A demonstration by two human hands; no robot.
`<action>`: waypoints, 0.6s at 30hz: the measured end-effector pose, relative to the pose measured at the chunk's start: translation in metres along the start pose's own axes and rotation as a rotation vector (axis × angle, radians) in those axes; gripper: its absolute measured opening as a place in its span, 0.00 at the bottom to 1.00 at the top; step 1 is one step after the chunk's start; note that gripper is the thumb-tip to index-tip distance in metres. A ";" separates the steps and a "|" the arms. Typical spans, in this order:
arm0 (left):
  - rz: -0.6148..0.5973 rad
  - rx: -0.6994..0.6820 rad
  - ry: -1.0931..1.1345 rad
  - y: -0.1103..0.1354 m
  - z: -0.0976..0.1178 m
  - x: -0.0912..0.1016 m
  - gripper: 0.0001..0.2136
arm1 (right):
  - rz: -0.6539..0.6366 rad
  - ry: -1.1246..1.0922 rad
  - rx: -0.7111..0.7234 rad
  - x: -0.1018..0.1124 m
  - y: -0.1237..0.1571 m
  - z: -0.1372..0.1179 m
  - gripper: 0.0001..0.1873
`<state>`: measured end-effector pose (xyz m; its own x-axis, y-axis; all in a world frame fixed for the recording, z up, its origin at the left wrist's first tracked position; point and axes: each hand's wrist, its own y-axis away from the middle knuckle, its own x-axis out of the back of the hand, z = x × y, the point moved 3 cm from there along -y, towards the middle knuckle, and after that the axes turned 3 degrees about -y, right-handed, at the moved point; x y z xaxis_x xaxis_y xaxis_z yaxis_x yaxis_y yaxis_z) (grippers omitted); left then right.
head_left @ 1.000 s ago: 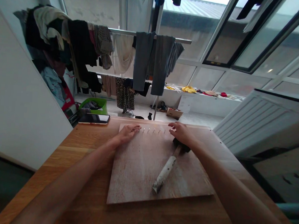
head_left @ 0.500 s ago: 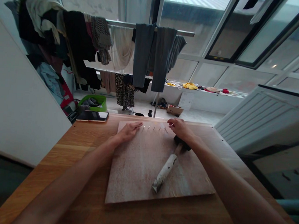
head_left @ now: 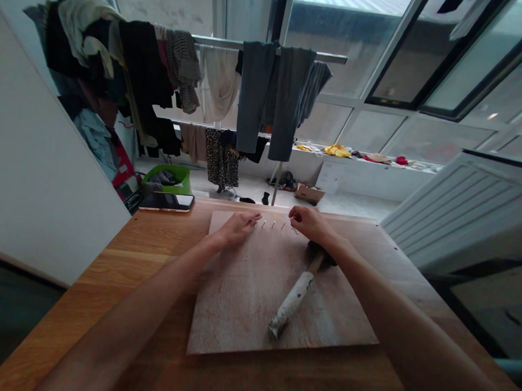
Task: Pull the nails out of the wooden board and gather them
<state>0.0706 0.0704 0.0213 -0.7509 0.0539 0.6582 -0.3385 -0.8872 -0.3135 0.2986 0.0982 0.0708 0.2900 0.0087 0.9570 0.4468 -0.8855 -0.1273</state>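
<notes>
A row of several thin nails (head_left: 273,224) stands upright near the far edge of a flat wooden board (head_left: 246,289). My left hand (head_left: 239,226) rests over the board's far left part, its fingers pressed together beside the leftmost nail; what they hold, if anything, is too small to make out. At the right end of the row, my right hand (head_left: 308,222) is closed in a pinch at a leaning nail (head_left: 295,230). Under my right wrist lies a hammer (head_left: 292,300) with a dark head, partly hidden, and a white-wrapped handle pointing toward me.
The board lies on a wooden table (head_left: 151,259). A phone (head_left: 167,201) is at the table's far left corner. Beyond the table are a green basket (head_left: 182,182), hanging clothes (head_left: 253,95) and a cardboard box (head_left: 309,194). A white panel (head_left: 472,208) stands at right.
My right hand has moved slightly left and closed its fingers at the leaning nail. My left hand has shifted right, closer to the leftmost nail. The view has shifted slightly.
</notes>
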 end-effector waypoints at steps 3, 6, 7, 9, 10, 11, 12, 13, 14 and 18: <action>-0.009 0.011 -0.054 -0.004 0.001 -0.010 0.14 | -0.032 -0.001 0.015 -0.004 -0.001 -0.004 0.12; -0.006 0.019 -0.051 -0.004 0.003 -0.010 0.14 | -0.048 0.009 0.027 -0.011 -0.003 -0.008 0.11; -0.003 0.020 -0.035 -0.004 0.004 -0.009 0.14 | -0.054 0.008 0.034 -0.013 -0.003 -0.008 0.12; 0.007 0.018 0.001 -0.004 0.006 -0.006 0.16 | -0.075 -0.003 0.052 -0.017 -0.003 -0.008 0.12; 0.009 0.015 0.009 -0.005 0.007 -0.006 0.16 | -0.087 -0.010 0.060 -0.017 -0.003 -0.008 0.12; 0.004 0.009 0.006 -0.006 0.008 -0.008 0.16 | -0.095 -0.016 0.065 -0.017 -0.003 -0.008 0.11; -0.006 0.004 -0.006 -0.008 0.010 -0.010 0.15 | -0.095 -0.018 0.066 -0.016 -0.002 -0.008 0.10; -0.021 0.001 -0.024 -0.010 0.011 -0.014 0.14 | -0.088 -0.017 0.062 -0.013 -0.002 -0.009 0.10; -0.032 0.003 -0.046 -0.012 0.013 -0.018 0.13 | -0.074 -0.014 0.055 -0.010 -0.001 -0.011 0.10; -0.022 0.032 -0.109 -0.018 0.019 -0.027 0.12 | -0.036 -0.026 0.028 0.001 0.000 -0.023 0.11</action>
<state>0.1079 0.0757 0.0222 -0.6767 0.0247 0.7358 -0.3346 -0.9006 -0.2775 0.2790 0.0876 0.0779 0.2946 0.0530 0.9541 0.4810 -0.8710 -0.1001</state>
